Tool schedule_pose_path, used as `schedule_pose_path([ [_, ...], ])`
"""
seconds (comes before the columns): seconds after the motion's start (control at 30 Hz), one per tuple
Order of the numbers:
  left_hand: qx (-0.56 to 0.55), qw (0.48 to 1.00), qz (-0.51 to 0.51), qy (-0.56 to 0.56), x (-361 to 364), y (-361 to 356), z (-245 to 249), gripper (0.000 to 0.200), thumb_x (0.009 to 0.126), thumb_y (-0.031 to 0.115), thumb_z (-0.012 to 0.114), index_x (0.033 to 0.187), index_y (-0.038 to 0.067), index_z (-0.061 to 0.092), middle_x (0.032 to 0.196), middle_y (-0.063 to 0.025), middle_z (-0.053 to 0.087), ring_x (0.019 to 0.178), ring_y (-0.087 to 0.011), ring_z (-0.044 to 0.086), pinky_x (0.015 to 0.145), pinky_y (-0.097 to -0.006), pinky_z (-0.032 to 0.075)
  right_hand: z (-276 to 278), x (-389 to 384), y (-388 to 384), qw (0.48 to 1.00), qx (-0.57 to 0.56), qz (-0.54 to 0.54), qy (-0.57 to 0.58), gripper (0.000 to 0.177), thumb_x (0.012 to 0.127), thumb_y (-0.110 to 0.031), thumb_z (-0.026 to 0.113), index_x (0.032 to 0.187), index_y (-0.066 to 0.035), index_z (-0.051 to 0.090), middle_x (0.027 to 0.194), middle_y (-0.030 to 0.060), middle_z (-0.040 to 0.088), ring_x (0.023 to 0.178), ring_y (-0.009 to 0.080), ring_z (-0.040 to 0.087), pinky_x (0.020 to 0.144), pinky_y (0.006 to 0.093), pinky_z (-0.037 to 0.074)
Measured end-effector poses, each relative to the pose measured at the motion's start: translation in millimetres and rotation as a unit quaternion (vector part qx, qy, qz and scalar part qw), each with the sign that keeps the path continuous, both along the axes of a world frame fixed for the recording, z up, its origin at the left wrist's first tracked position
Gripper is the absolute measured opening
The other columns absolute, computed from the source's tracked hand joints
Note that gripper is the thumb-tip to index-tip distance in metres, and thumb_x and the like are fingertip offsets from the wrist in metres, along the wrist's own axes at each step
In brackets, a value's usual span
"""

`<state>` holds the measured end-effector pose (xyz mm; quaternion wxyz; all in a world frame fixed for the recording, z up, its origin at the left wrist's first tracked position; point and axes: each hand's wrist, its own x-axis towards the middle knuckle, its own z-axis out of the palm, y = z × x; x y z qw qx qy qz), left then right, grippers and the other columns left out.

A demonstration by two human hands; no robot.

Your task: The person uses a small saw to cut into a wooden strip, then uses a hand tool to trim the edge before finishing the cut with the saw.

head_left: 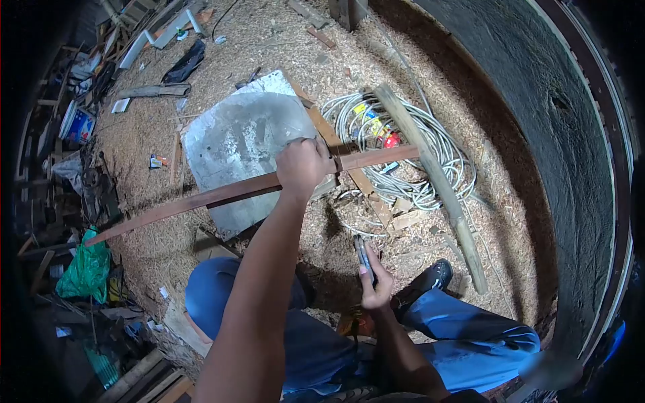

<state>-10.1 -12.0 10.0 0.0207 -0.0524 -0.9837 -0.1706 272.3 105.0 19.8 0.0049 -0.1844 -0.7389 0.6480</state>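
My left hand (302, 164) is closed around a long, thin reddish-brown wood strip (235, 190). The strip slants across a worn, whitish square panel (245, 131), and its right end reaches a rough wooden pole (440, 178). Lower down, between my knees, my right hand (377, 282) grips a slim blue-grey metal tool (363, 255) that points up and away from me; its exact kind I cannot make out. A brown wood batten (322, 127) runs beside the panel and passes under the strip.
A coil of pale cable (457, 158) lies under the pole, with colourful packets inside it. Wood shavings cover the ground. A dark curved wall (524, 101) rises on the right. Scrap wood, a bucket (78, 124) and a green plastic bag (86, 272) crowd the left.
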Motion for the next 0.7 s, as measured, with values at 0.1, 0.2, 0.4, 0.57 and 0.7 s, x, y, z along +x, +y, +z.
schedule_pose_path([
  [0.1, -0.016, 1.000, 0.008, -0.008, 1.2, -1.5, 2.6, 0.042, 0.095, 0.032, 0.056, 0.073, 0.001, 0.073, 0.074, -0.0220, 0.069, 0.068, -0.0408, 0.069, 0.068, -0.0496, 0.056, 4.4, -18.6, -4.6, 1.000, -0.031, 0.000, 0.008, 0.045, 0.101, -0.005, 0.052, 0.145, 0.003, 0.049, 0.135, 0.0187, 0.063, 0.119, 0.0155, 0.059, 0.099, 0.0282, 0.044],
  [0.2, -0.023, 1.000, -0.002, -0.008, 2.6, -2.7, -0.6, 0.041, 0.095, 0.031, 0.056, 0.073, 0.001, 0.073, 0.075, -0.0219, 0.069, 0.067, -0.0405, 0.068, 0.068, -0.0494, 0.056, 24.0, -48.6, -5.7, 0.999, -0.049, -0.016, 0.016, 0.043, 0.102, -0.006, 0.050, 0.144, 0.003, 0.049, 0.137, 0.0189, 0.062, 0.122, 0.0173, 0.058, 0.103, 0.0287, 0.042],
  [0.4, -0.035, 0.999, -0.003, 0.005, -1.6, -2.4, -4.2, 0.039, 0.094, 0.029, 0.057, 0.072, 0.001, 0.073, 0.073, -0.0210, 0.069, 0.065, -0.0397, 0.068, 0.068, -0.0494, 0.056, 5.2, -5.6, 1.8, 0.998, -0.031, -0.048, 0.036, 0.040, 0.102, -0.004, 0.048, 0.139, 0.009, 0.053, 0.135, 0.0240, 0.062, 0.127, 0.0246, 0.057, 0.109, 0.0347, 0.039],
  [0.57, -0.031, 0.999, -0.010, 0.025, 0.0, -2.6, -7.7, 0.038, 0.093, 0.027, 0.056, 0.072, 0.001, 0.073, 0.075, -0.0209, 0.070, 0.067, -0.0397, 0.069, 0.068, -0.0489, 0.056, -2.3, -35.8, -0.6, 0.998, -0.024, -0.052, 0.016, 0.037, 0.103, -0.009, 0.051, 0.136, 0.006, 0.057, 0.130, 0.0227, 0.065, 0.123, 0.0224, 0.060, 0.106, 0.0348, 0.043],
  [0.7, -0.030, 0.999, -0.007, 0.025, 0.8, -1.6, -5.7, 0.038, 0.093, 0.027, 0.056, 0.072, 0.001, 0.073, 0.076, -0.0205, 0.070, 0.068, -0.0394, 0.069, 0.069, -0.0489, 0.056, 12.9, -62.5, 0.1, 0.990, -0.047, -0.048, -0.124, 0.038, 0.103, -0.008, 0.051, 0.138, 0.005, 0.057, 0.127, 0.0213, 0.067, 0.118, 0.0218, 0.063, 0.103, 0.0325, 0.045],
])
